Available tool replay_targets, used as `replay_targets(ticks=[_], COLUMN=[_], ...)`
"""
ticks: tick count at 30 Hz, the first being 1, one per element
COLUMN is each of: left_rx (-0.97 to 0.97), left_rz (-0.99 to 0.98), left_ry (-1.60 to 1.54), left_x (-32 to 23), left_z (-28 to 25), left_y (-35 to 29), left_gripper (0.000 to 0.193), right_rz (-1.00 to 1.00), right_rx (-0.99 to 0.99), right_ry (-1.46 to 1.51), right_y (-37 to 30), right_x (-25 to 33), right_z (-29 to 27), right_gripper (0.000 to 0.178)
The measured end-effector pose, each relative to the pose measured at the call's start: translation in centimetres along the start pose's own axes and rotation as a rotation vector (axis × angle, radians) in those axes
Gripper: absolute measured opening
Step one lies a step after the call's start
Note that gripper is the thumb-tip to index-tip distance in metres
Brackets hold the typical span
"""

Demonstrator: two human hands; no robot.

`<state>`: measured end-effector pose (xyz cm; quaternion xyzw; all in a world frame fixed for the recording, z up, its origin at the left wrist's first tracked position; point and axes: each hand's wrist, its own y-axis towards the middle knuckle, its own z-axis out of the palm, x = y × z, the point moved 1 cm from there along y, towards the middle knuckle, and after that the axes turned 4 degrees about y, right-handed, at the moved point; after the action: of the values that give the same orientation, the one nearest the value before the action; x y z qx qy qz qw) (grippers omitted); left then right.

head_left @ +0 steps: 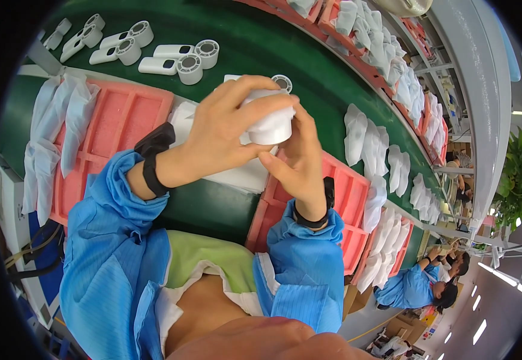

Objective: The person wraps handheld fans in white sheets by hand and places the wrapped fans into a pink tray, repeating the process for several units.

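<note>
- In the head view, your left hand [222, 129] wrapped over the top of a white plastic part [268, 117], fingers curled closed around its rounded end and thumb pressed against its side.
- Your right hand [300, 159] met the same part from below and behind, fingers closed against its underside, so both hands gripped it together.
- You held the part in the air above the near edge of the green conveyor belt [255, 42], just over the gap between two pink foam trays.
- The left pink tray [120, 123] lay along the near edge of the belt, its compartments bare, with white foam pouches [54, 120] draped over its left end.
- The right pink tray [351, 192] sat beneath your right wrist at the near edge, and more white pouches [372, 147] lay in a row beside it toward the right end of the belt.
- A white foam sheet [240, 174] lay between the two trays, directly below your hands.
- At the far left corner of the belt, several white handheld devices [171, 60] with ring-shaped heads lay in a row, well apart from your hands.
- You wore a black wristband [153, 159] on the left wrist and blue sleeves [111, 240] on both arms.
- Another person in blue [414, 282] worked farther down the line at the right.
</note>
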<state>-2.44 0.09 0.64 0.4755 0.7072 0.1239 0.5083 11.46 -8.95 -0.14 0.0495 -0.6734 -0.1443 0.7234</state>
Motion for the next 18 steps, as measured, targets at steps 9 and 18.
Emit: replay_targets(ticks=[9, 18], left_rx=[-0.157, -0.245], left_rz=[-0.142, -0.002], left_ry=[-0.683, -0.231], left_x=[1.4, -0.4], left_z=[-2.0, -1.2], left_y=[0.9, -0.3], left_gripper=[0.034, 0.022], right_rz=[-0.382, -0.166], right_rx=[0.316, -0.220], right_ry=[-0.693, -1.109], right_y=[0.9, 0.3], right_x=[-0.6, 0.2], right_z=[-2.7, 0.1], right_gripper=[0.066, 0.040])
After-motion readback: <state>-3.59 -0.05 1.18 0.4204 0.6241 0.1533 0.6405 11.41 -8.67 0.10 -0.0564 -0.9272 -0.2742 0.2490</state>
